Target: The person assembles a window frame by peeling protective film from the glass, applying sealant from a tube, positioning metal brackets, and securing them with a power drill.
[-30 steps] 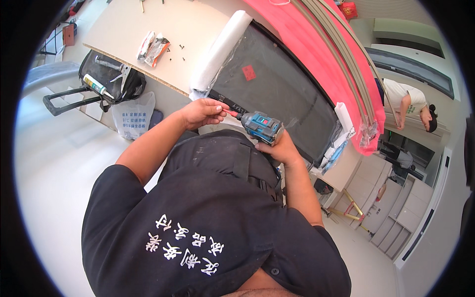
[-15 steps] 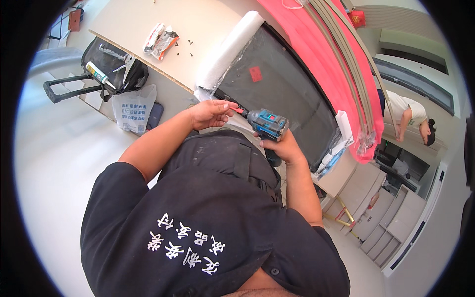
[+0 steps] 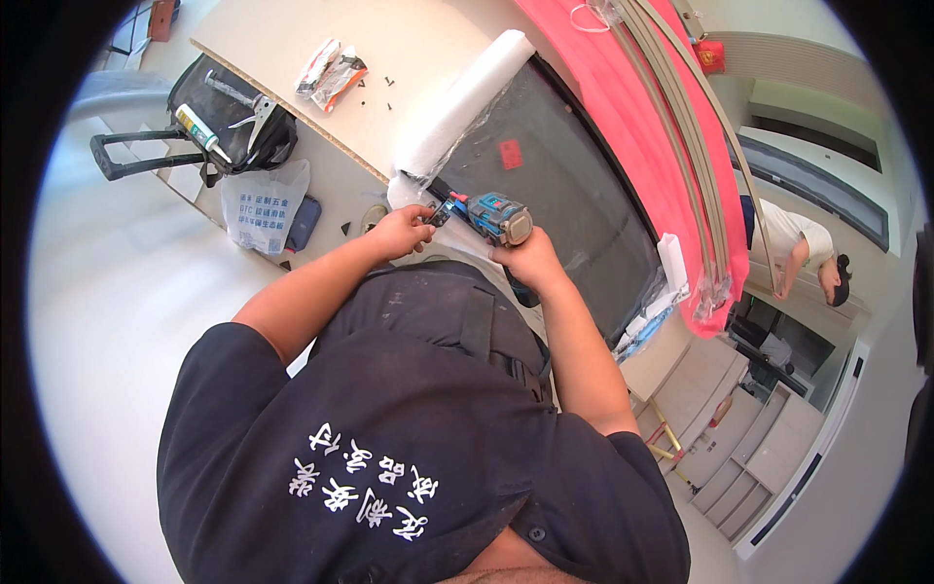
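Note:
My right hand (image 3: 532, 259) is wrapped round the grip of a blue and black cordless drill driver (image 3: 500, 218), whose nose points left. My left hand (image 3: 402, 232) is closed, fingers pinched on a small dark, shiny metal piece (image 3: 444, 211) right at the driver's nose; its exact kind is too small to tell. A bit of red shows at the nose. Just beyond both hands lies a dark glass panel (image 3: 569, 161) with a black frame edge and a red label, its end wrapped in white foam (image 3: 467, 97).
On the pale board (image 3: 263, 44), small packets (image 3: 331, 76) lie near several loose screws. A black tool bag (image 3: 233, 117) at left bears a caulking gun and sealant tube (image 3: 199, 128), with a plastic bag (image 3: 265, 206) nearby. Long strips (image 3: 671, 127) lie on pink sheeting. Another person (image 3: 793, 238) bends at far right.
The driver has shifted left and turned its rear end toward me. My left hand has lowered slightly, and a dark metal piece now shows at its fingertips.

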Action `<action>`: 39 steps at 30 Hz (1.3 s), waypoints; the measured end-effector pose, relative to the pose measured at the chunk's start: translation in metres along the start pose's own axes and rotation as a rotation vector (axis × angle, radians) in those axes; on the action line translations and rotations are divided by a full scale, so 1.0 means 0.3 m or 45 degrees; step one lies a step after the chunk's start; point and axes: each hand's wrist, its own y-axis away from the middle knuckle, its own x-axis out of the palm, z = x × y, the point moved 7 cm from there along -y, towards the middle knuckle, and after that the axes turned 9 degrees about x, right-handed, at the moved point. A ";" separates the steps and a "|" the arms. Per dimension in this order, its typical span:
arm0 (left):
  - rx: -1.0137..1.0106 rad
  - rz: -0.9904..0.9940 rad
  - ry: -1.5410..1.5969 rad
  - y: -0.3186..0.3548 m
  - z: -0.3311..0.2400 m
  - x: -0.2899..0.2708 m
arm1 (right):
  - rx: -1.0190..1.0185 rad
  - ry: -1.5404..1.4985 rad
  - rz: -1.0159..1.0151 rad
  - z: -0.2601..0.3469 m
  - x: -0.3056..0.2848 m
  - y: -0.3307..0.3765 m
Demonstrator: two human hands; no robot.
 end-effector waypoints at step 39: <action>0.082 0.054 -0.135 0.065 -0.035 0.003 | 0.133 0.871 0.007 0.331 -0.022 0.010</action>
